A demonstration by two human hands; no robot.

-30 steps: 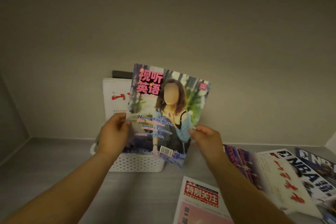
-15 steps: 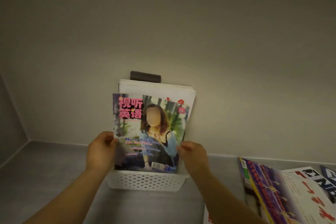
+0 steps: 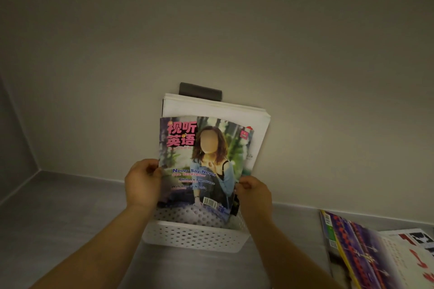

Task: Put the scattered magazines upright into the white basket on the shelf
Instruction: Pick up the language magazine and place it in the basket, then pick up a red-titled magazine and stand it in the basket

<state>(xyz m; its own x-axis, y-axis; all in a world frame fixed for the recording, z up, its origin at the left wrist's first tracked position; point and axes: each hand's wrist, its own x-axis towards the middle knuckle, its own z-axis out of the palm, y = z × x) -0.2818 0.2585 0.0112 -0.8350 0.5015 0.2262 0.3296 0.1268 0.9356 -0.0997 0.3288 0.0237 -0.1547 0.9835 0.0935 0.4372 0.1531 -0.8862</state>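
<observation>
A colourful magazine (image 3: 199,166) with pink Chinese title and a woman on its cover stands upright inside the white perforated basket (image 3: 195,237) on the grey shelf. My left hand (image 3: 142,184) grips its left edge and my right hand (image 3: 254,192) grips its right edge. Behind it, white magazines (image 3: 234,110) stand upright in the basket against the wall, with a dark one (image 3: 199,90) sticking up behind them.
At the lower right, several magazines (image 3: 366,253) lie flat and overlapping on the shelf (image 3: 58,218). The beige back wall is just behind the basket, and a side wall closes the shelf on the left.
Both hands lowered the colourful magazine from in front of the basket down into it, straightening it upright. The view shifted, so the loose magazines slid toward the right edge.
</observation>
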